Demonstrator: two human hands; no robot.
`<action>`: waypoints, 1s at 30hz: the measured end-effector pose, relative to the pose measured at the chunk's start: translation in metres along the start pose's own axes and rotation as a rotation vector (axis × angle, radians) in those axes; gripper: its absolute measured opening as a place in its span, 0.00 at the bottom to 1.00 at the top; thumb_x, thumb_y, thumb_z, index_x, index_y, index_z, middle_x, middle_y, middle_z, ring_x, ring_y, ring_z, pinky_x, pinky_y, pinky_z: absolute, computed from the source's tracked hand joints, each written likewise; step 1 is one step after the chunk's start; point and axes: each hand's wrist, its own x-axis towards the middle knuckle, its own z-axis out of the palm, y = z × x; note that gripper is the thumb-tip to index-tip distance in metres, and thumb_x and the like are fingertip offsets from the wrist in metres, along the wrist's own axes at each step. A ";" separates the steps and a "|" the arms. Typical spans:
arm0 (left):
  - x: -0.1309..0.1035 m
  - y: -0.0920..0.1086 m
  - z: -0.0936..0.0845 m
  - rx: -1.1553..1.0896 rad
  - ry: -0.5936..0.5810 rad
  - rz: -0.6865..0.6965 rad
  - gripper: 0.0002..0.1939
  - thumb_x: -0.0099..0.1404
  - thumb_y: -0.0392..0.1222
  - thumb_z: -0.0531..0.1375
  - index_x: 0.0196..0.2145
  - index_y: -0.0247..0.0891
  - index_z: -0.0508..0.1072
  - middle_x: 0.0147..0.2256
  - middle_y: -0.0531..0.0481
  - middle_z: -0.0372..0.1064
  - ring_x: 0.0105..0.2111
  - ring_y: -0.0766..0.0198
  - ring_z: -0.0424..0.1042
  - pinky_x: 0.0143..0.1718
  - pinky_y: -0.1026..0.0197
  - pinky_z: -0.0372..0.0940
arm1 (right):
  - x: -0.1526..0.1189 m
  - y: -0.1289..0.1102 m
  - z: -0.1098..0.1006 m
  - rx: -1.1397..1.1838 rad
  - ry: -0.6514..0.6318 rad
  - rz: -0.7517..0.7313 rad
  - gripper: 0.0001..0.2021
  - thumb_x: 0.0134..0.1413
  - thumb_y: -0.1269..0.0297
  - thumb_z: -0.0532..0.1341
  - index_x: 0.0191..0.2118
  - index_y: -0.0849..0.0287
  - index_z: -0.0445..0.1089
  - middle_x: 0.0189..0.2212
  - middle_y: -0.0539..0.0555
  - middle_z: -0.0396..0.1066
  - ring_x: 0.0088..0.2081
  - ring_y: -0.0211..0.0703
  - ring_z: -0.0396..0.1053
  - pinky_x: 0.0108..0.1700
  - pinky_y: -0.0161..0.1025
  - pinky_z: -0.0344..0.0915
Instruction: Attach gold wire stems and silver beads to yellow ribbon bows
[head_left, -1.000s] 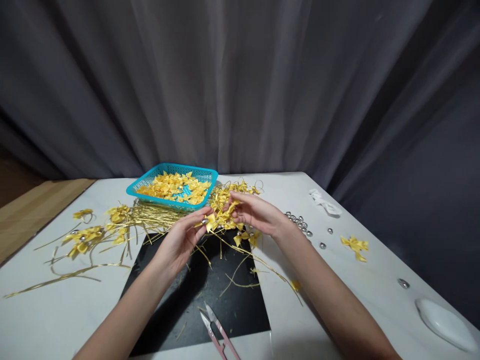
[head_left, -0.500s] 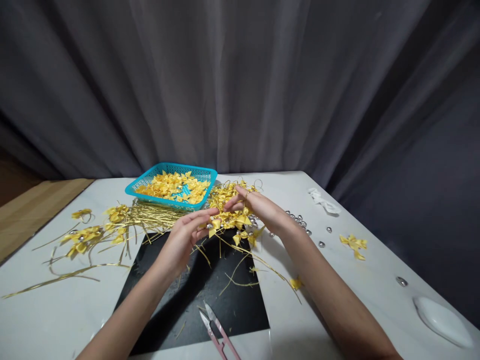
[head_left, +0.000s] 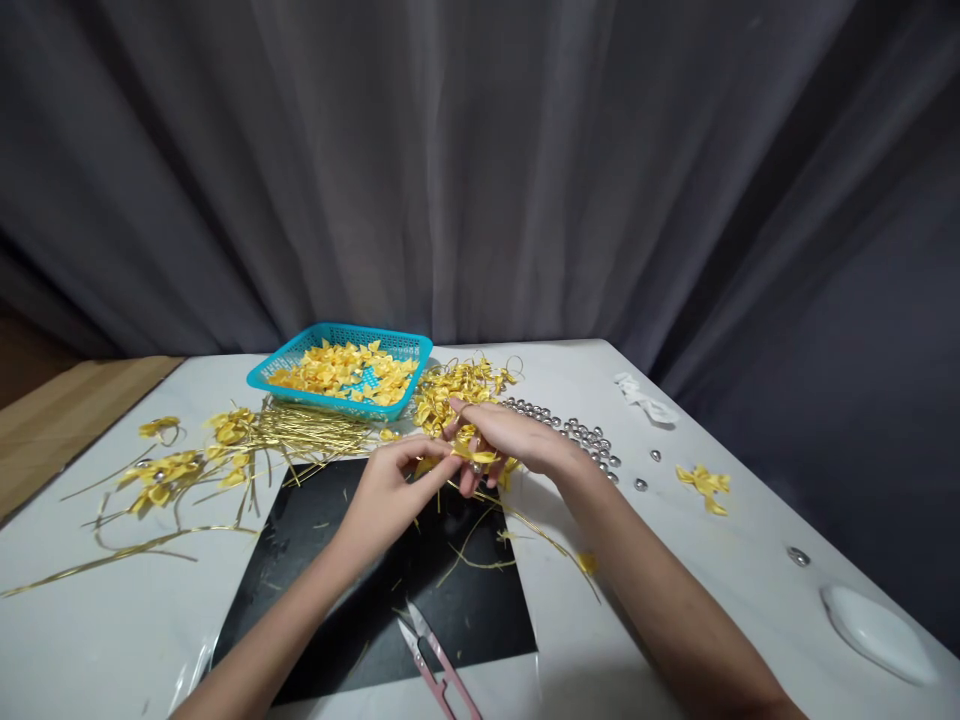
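Note:
Near the top edge of the black mat (head_left: 450,590), my left hand (head_left: 397,480) pinches a yellow ribbon flower (head_left: 480,456) between thumb and fingertips. My right hand (head_left: 506,435) reaches in from the other side, its fingers curled under and around the same flower, partly hidden by it. A small silver bead seems to sit on the flower. Gold wire strands (head_left: 544,535) run down to the right below my hands. Just behind lies a pile of yellow ribbon flowers (head_left: 461,385).
A blue basket (head_left: 259,380) of yellow bows stands at the back. Gold wires (head_left: 315,432) lie in front of it. Pink-handled snips (head_left: 442,670) rest at the mat's front edge. Silver beads (head_left: 592,440) and a white oval object (head_left: 877,635) are on the right.
My left hand has moved right and closed on the flower. My right hand has lowered, its fingers now around the flower. More silver beads show behind my right hand.

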 end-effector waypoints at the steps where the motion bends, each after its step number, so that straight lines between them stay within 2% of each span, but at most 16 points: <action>1: 0.001 0.001 -0.001 -0.066 -0.007 -0.054 0.06 0.54 0.42 0.63 0.24 0.38 0.78 0.27 0.47 0.75 0.29 0.60 0.70 0.34 0.61 0.60 | -0.001 -0.001 -0.001 0.001 -0.007 -0.014 0.20 0.60 0.48 0.47 0.34 0.60 0.64 0.17 0.52 0.67 0.18 0.36 0.64 0.21 0.32 0.61; 4: 0.002 0.005 -0.004 -0.209 0.025 -0.187 0.06 0.51 0.41 0.64 0.21 0.37 0.77 0.24 0.48 0.74 0.26 0.62 0.68 0.32 0.63 0.59 | -0.004 -0.004 -0.006 0.004 0.035 -0.100 0.14 0.59 0.58 0.53 0.27 0.60 0.66 0.24 0.54 0.70 0.24 0.33 0.65 0.23 0.29 0.61; 8: 0.002 0.005 -0.007 -0.266 0.026 -0.270 0.07 0.52 0.42 0.64 0.20 0.38 0.77 0.23 0.49 0.73 0.25 0.65 0.67 0.30 0.65 0.58 | -0.004 -0.004 -0.011 0.018 0.114 -0.193 0.13 0.58 0.66 0.53 0.26 0.61 0.69 0.32 0.54 0.70 0.29 0.32 0.66 0.27 0.28 0.62; 12: 0.002 0.003 -0.008 -0.337 0.016 -0.330 0.07 0.52 0.43 0.64 0.21 0.38 0.77 0.25 0.49 0.73 0.27 0.66 0.67 0.29 0.66 0.58 | -0.002 -0.002 -0.014 0.021 0.151 -0.209 0.10 0.56 0.67 0.54 0.26 0.61 0.67 0.28 0.54 0.70 0.26 0.34 0.67 0.25 0.31 0.62; 15: 0.002 0.002 -0.009 -0.407 0.028 -0.357 0.06 0.50 0.43 0.65 0.21 0.37 0.77 0.25 0.49 0.73 0.29 0.66 0.68 0.30 0.68 0.59 | -0.002 0.000 -0.017 0.008 0.129 -0.217 0.09 0.56 0.66 0.55 0.26 0.61 0.65 0.23 0.53 0.68 0.24 0.34 0.67 0.25 0.31 0.61; 20: 0.004 0.001 -0.009 -0.455 0.052 -0.391 0.07 0.48 0.43 0.66 0.20 0.36 0.76 0.24 0.49 0.72 0.28 0.65 0.68 0.31 0.67 0.60 | -0.004 0.004 -0.024 -0.039 0.008 -0.272 0.11 0.53 0.59 0.59 0.27 0.61 0.66 0.28 0.53 0.71 0.25 0.34 0.68 0.27 0.31 0.63; 24: 0.005 -0.004 -0.010 -0.449 0.067 -0.423 0.07 0.48 0.42 0.66 0.23 0.36 0.77 0.25 0.48 0.73 0.29 0.64 0.69 0.30 0.67 0.61 | -0.005 0.004 -0.025 -0.029 0.037 -0.301 0.09 0.52 0.60 0.60 0.35 0.60 0.65 0.32 0.52 0.68 0.26 0.33 0.68 0.29 0.32 0.64; 27: 0.006 -0.007 -0.012 -0.449 0.074 -0.440 0.07 0.49 0.43 0.66 0.23 0.36 0.77 0.26 0.46 0.74 0.30 0.63 0.70 0.31 0.66 0.62 | -0.007 0.003 -0.024 -0.061 0.118 -0.362 0.19 0.46 0.66 0.64 0.45 0.58 0.60 0.40 0.53 0.65 0.26 0.30 0.66 0.29 0.31 0.63; 28: 0.006 -0.007 -0.012 -0.452 0.074 -0.441 0.08 0.49 0.43 0.66 0.22 0.35 0.77 0.27 0.46 0.74 0.29 0.62 0.71 0.32 0.65 0.62 | -0.009 0.002 -0.024 -0.101 0.130 -0.406 0.22 0.44 0.69 0.64 0.47 0.57 0.59 0.42 0.53 0.63 0.26 0.29 0.64 0.29 0.31 0.62; 30: 0.007 -0.007 -0.013 -0.458 0.076 -0.440 0.09 0.48 0.44 0.66 0.21 0.35 0.76 0.26 0.45 0.74 0.29 0.63 0.70 0.32 0.65 0.63 | -0.013 0.001 -0.023 -0.206 0.113 -0.508 0.21 0.44 0.71 0.64 0.46 0.58 0.59 0.46 0.53 0.61 0.25 0.27 0.60 0.27 0.30 0.60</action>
